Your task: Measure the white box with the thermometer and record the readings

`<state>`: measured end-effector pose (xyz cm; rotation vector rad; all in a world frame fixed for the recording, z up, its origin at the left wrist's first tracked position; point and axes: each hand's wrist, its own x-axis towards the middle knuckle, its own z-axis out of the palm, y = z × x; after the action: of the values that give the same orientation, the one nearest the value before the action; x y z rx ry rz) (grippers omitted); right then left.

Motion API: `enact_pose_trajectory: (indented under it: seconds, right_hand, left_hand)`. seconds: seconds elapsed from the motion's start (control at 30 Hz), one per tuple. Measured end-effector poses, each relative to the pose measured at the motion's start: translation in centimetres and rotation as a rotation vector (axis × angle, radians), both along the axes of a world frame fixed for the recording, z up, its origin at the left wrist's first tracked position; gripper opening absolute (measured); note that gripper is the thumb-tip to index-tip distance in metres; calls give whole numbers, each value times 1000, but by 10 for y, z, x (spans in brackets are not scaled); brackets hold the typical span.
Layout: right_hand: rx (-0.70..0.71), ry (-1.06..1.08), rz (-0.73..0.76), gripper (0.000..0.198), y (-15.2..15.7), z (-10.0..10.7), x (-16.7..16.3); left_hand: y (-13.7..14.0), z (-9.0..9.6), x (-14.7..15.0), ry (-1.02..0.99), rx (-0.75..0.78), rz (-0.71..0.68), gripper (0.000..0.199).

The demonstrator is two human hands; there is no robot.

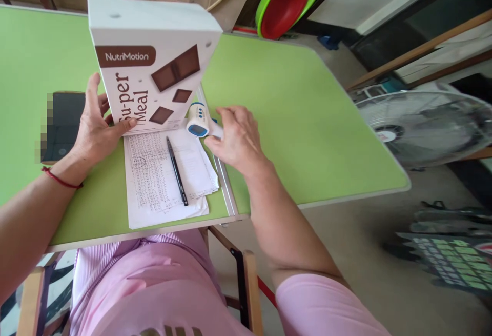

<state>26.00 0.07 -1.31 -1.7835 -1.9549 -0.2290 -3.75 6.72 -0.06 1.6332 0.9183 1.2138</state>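
Two hands are at work on the green desk [292, 115]. The left hand [95, 128] is clamped on the lower left edge of an upright white cereal box [149, 64], which stands on handwritten papers [161, 182]. The right hand [236, 138] grips the handle of a white-and-blue thermometer gun [198, 120] just beside the box. A black pen [177, 171] lies on the papers.

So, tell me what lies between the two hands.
In the head view, between the left hand and right hand lie written papers with a black pen, below the upright box that the left hand grips.
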Motion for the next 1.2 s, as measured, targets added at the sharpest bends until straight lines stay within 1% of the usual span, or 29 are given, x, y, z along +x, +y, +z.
enact_pose_trajectory:
  seconds: [0.07,0.13,0.17,0.23,0.3,0.33,0.37,0.43,0.47,0.5,0.53,0.57,0.7,0.83,1.1,1.2]
  right_hand:
    - [-115,-14,-48,42,4,-5,7]
    - [-162,45,-55,36,6,-5,8]
    - [-142,116,-55,34,6,-3,7]
    - [-23,335,-18,36,4,4,-1]
    - [115,612,107,37,0,15,-13]
    - [132,747,207,35,-4,20,-20]
    - [82,877,330,31,-9,25,-28]
    - [-94,1075,589,25,-19,30,-44]
    - [-172,1140,677,22,-24,32,-52]
    - [-243,1189,724,19,-29,32,-59]
    - [-293,1225,730,19,-33,32,-64]
    - [-326,1242,700,18,-36,31,-69]
    - [-401,1246,542,20,-39,29,-78]
    - [-474,1260,500,27,-35,29,-79]
    - [-505,1210,429,44,-31,28,-84]
    - [-497,1207,429,46,-30,28,-84]
  left_hand:
    - [-2,-1,0,-21,-21,12,87]
    - [-4,1,-1,-37,-48,19,90]
    - [-5,2,-1,-41,-60,26,90]
    - [-7,5,-1,-44,-72,51,90]
    - [-8,6,0,-51,-71,79,87]
    - [-8,7,0,-56,-66,84,83]
    - [-8,8,1,-63,-55,80,76]
    - [-8,9,1,-66,-31,57,62]
    - [-8,9,1,-59,-24,46,57]
    - [-8,10,2,-49,-24,40,55]
    - [-8,10,2,-37,-28,39,55]
    - [-9,10,2,-24,-35,38,56]
    - [-10,11,3,26,-41,38,60]
    - [-9,12,4,52,-21,4,58]
    - [-6,9,1,42,30,-70,50]
    - [-5,8,1,27,50,-98,48]
